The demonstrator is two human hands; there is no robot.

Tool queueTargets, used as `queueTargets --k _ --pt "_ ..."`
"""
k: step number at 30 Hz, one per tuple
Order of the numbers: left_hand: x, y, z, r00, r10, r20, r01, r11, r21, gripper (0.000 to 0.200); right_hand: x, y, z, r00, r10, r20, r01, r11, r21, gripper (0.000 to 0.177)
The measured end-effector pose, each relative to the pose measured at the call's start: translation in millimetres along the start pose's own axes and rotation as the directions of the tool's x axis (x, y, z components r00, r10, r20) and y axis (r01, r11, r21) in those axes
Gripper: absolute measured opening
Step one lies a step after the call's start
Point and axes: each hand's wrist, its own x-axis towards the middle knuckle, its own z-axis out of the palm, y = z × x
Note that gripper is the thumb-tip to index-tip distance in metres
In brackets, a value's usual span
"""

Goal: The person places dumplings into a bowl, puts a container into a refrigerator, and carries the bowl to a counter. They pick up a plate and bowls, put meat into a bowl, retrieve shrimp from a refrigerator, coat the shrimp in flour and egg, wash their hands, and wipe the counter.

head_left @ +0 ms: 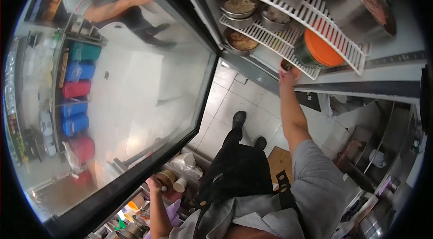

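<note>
A small cup (287,65) is held in the right hand (286,78)'s grip at the shelf (333,36) edge. The glass door (135,103)'s edge is clasped by the left hand (153,184), with open floor (234,99) left between.

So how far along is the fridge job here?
Done: the glass door is open and bowls sit on the wire shelves. In hand: the right hand holds a small cup at the lower shelf's edge; the left hand is at the door. Left: likely settling the cup and shutting the door.

Round steel bowls of food (239,6) on a white wire shelf (264,35) at twelve o'clock; an orange-lidded tub (322,49) at one; coloured plastic bins (76,90) at nine.
</note>
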Motion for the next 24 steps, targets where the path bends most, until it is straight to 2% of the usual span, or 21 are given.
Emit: queueTargets --k 1,2,5,6,7,8,9,10,11,12,13,14,15,16,18,19,21,24 --pt "0 5 -1 0.995 -0.038 0.091 0.015 0.970 0.244 0.063 -21 7 4 0.994 -0.053 -0.094 0.049 0.998 -0.048 0.029" --pt "0 4 4 0.993 -0.057 0.100 0.031 0.969 0.246 0.057 -46 6 0 0.995 -0.042 -0.088 0.039 0.999 -0.036 0.030" --pt "5 -1 22 0.986 -0.134 0.095 0.141 0.988 -0.069 0.039 -114 14 -36 0.998 0.013 -0.066 -0.012 1.000 0.013 0.034" --pt "0 -7 31 0.963 -0.143 0.229 0.201 0.945 -0.258 0.037 -142 12 -56 0.995 0.063 -0.076 -0.069 0.994 -0.082 0.026" --pt "13 110 21 0.973 -0.117 0.199 0.157 0.968 -0.196 0.035 -173 4 -80 0.991 0.132 0.012 -0.130 0.984 -0.118 0.023" --pt "13 122 30 0.969 0.010 0.248 -0.012 1.000 0.006 0.030 -204 -6 -104 0.989 0.151 -0.007 -0.150 0.975 -0.161 0.024" --pt "13 93 54 0.837 -0.321 0.442 0.227 0.941 0.252 0.045 -233 -23 -124 0.986 0.165 -0.025 -0.167 0.965 -0.200 0.025" --pt "0 108 80 0.773 -0.210 0.598 0.028 0.954 0.300 0.051 -264 -47 -150 0.987 0.153 -0.049 -0.159 0.972 -0.172 0.025" --pt "-13 125 105 0.678 -0.092 0.730 -0.177 0.943 0.283 0.057 -296 -73 -173 0.983 0.185 0.004 -0.179 0.954 -0.239 0.027" --pt "-15 172 124 0.576 0.023 0.817 -0.248 0.957 0.148 0.059 -318 -99 -190 0.976 0.210 0.056 -0.184 0.937 -0.296 0.028" --pt "-22 208 152 0.583 0.084 0.808 -0.227 0.972 0.063 0.054 -336 -125 -213 0.984 0.176 0.023 -0.165 0.954 -0.249 0.028" --pt "-26 251 172 0.520 0.096 0.848 -0.067 0.995 -0.072 0.045 -352 -151 -239 0.987 0.145 0.064 -0.115 0.934 -0.340 0.028" --pt "-30 263 212 0.563 0.212 0.799 0.020 0.963 -0.270 0.034 -371 -175 -263 0.988 0.117 0.101 -0.063 0.901 -0.429 0.028" --pt "-31 280 243 0.443 0.295 0.846 0.260 0.861 -0.437 0.037 -389 -196 -284 0.996 0.072 0.061 -0.043 0.921 -0.388 0.028" --pt "-54 357 255 0.246 0.350 0.904 0.650 0.633 -0.421 0.053 -421 -238 -313 0.987 -0.047 0.151 0.103 0.915 -0.389 0.022" --pt "-60 379 260 0.189 0.358 0.914 0.638 0.663 -0.391 0.053 -441 -254 -316 0.986 -0.104 0.129 0.149 0.895 -0.420 0.021" --pt "-79 415 263 -0.029 0.554 0.832 0.710 0.597 -0.373 0.057 -477 -280 -330 0.973 -0.217 0.083 0.232 0.896 -0.379 0.020" --pt "-119 453 254 -0.212 0.589 0.780 0.649 0.681 -0.338 0.056 -506 -292 -370 0.933 -0.361 0.004 0.340 0.875 -0.346 0.019"
